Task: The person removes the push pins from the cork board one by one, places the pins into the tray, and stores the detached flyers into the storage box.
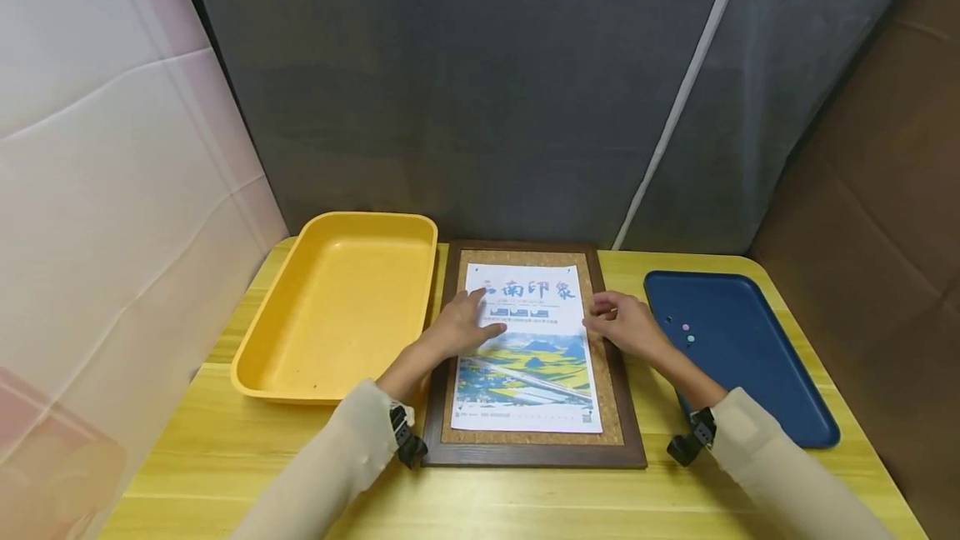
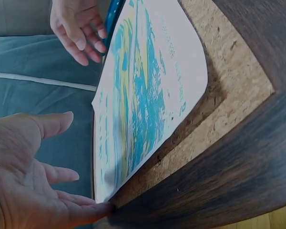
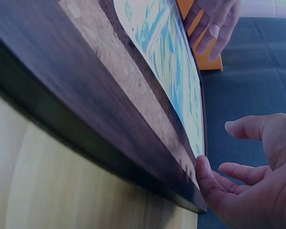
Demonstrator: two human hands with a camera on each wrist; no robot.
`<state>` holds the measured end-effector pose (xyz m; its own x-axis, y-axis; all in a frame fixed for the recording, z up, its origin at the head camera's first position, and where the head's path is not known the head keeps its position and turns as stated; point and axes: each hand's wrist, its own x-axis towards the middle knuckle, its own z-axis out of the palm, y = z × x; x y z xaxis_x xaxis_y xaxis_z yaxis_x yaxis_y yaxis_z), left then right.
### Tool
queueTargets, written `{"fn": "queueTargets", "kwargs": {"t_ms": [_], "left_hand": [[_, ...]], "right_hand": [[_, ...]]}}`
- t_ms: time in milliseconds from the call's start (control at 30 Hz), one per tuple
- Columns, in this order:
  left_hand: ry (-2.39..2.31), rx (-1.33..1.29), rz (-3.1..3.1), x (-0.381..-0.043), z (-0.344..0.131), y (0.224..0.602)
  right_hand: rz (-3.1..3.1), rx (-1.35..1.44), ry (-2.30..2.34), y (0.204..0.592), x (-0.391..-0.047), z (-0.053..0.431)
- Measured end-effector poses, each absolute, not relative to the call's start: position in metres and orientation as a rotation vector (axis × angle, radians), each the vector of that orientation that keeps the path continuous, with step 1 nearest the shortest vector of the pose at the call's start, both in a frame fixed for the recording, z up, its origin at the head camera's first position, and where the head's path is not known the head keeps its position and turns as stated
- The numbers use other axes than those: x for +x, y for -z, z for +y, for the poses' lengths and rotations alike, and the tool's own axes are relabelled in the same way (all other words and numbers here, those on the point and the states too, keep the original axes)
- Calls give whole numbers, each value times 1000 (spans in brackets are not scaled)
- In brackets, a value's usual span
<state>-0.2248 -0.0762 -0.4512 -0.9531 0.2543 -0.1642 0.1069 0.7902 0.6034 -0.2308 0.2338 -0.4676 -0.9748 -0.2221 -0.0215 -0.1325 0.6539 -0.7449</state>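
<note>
A printed poster (image 1: 532, 373) with large blue characters and a landscape picture lies on a cork board (image 1: 525, 258) in a dark brown wooden frame (image 1: 540, 455). Small dark dots show at the poster's upper corners. My left hand (image 1: 459, 323) is over the poster's left side, thumb and fingers spread; in the left wrist view its lowest fingertip is right at the frame (image 2: 248, 157). At the poster's right edge is my right hand (image 1: 626, 325), its fingers (image 3: 207, 179) loosely bent beside the cork, with nothing seen between them and the thumb.
To the left stands a deep yellow tray (image 1: 243, 365). A blue tray (image 1: 757, 357) on the right holds several small round pieces, one pink (image 1: 686, 327) and one pale green (image 1: 691, 339). Behind the wooden table (image 1: 540, 507) hangs a dark grey curtain (image 1: 450, 90).
</note>
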Motion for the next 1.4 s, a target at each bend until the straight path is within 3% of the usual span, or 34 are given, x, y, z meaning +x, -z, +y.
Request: {"fn": "queueTargets", "kwargs": {"t_ms": [1000,1400], "left_hand": [[-1074,371,2955,-223,-75,459],[-1084,410,2940,-227,-77,459]], "right_hand": [[2828,-88,1336,481,-228,209],[2851,-168,1361,481,-229,210]]}}
